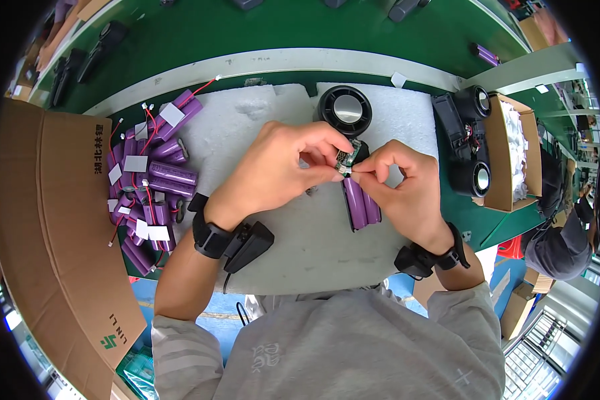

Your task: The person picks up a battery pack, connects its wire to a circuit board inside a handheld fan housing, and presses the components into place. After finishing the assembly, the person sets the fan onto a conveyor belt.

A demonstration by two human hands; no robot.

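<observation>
Between the fingertips of my left hand (pixel 283 163) is a small green circuit board (pixel 348 157), pinched by thumb and forefinger. My right hand (pixel 407 187) is closed too, its thumb and forefinger pinching at a small white plug (pixel 345 171) on the board's near edge. The fingertips partly hide the plug and any wire on it. Just below lies a purple battery pack (pixel 361 205) of side-by-side cells. Beyond the board stands a round black housing (pixel 345 112) with a silver centre, apparently part of the same device. All this rests over a white foam pad (pixel 273 247).
Purple battery packs (pixel 172 172) with red wires pile up at left, beside a large cardboard box (pixel 53 233). Black devices with round heads (pixel 472 177) and an open carton (pixel 507 193) of white pieces stand at right. A pale rail (pixel 280 60) crosses behind the pad.
</observation>
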